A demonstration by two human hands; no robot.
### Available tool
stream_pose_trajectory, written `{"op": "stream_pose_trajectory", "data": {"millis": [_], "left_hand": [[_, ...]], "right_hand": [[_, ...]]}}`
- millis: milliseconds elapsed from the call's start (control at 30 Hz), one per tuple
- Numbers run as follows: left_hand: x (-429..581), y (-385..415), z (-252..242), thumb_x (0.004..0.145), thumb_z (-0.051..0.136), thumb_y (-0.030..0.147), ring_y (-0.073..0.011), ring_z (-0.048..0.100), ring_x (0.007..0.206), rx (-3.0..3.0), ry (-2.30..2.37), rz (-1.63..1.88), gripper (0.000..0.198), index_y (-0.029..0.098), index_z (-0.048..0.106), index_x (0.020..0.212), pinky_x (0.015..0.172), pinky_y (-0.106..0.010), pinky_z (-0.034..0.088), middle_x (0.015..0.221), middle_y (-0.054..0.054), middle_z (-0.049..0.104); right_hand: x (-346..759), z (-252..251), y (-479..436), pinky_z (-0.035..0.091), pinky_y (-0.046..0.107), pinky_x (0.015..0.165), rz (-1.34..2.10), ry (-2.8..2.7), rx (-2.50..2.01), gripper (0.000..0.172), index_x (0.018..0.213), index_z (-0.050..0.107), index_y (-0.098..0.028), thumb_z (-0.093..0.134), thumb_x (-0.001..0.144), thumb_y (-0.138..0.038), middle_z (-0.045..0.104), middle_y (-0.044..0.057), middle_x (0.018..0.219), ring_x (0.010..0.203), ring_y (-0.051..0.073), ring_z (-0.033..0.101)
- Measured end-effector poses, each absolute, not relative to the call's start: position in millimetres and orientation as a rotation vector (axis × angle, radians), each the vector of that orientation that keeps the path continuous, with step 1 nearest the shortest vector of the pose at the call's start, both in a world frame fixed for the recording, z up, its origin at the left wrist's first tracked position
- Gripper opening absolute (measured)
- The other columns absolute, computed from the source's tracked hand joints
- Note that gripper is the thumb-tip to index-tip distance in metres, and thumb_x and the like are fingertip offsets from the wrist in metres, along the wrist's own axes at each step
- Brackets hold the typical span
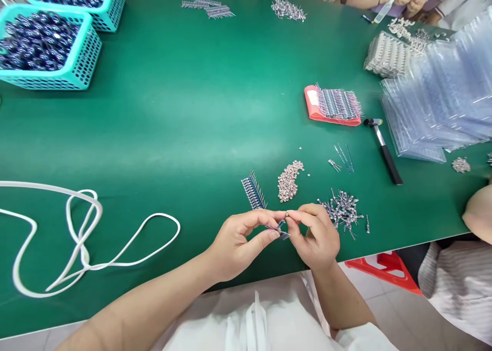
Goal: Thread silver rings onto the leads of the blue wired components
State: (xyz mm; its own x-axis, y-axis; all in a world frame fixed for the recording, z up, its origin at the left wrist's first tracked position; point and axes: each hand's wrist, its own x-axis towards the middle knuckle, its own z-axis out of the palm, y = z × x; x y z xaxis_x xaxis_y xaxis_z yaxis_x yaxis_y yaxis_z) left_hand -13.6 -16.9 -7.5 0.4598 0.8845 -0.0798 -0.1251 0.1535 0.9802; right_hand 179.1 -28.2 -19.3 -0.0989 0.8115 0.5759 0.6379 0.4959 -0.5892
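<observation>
My left hand and my right hand meet just above the green table's near edge. Both pinch one small blue component with thin metal leads; a tiny round silver piece sits at my fingertips on it. A row of the same blue components lies just beyond my left hand. Behind my fingers is a pile of small round silver pieces. A heap of loose leaded components lies right of my right hand.
A white cord loops at the left. Two turquoise baskets of dark blue parts stand far left. A red tray with components, a small hammer and stacked clear plastic sheets lie to the right. Other people sit opposite and at right.
</observation>
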Motion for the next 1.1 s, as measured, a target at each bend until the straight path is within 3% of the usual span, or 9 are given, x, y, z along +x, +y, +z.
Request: {"op": "stream_pose_trajectory", "data": {"millis": [233,1100], "left_hand": [[-12.6,-14.7,-2.3,0.089,0.063,0.011,-0.0207,0.071,0.107,1.473,0.829,0.944,0.007,0.016,0.068,0.089,0.098,-0.035,0.053,0.113,-0.013,0.077],[-16.0,-13.9,-4.1,0.092,0.063,0.018,-0.0232,0.070,0.108,1.262,0.829,0.842,0.007,0.016,0.069,0.092,0.100,-0.039,0.054,0.114,-0.012,0.076]], "right_hand": [[179.8,-19.1,-28.2,0.056,0.029,0.063,0.285,-1.795,-1.206,0.028,0.106,0.067,-0.026,0.066,0.085,-0.008,0.065,0.002,0.086,0.073,0.014,0.065],[181.3,-20.2,-27.0,0.053,0.028,0.061,0.057,-1.930,-1.228,0.018,0.098,0.064,-0.023,0.067,0.085,-0.012,0.063,0.003,0.082,0.069,0.014,0.062]]}}
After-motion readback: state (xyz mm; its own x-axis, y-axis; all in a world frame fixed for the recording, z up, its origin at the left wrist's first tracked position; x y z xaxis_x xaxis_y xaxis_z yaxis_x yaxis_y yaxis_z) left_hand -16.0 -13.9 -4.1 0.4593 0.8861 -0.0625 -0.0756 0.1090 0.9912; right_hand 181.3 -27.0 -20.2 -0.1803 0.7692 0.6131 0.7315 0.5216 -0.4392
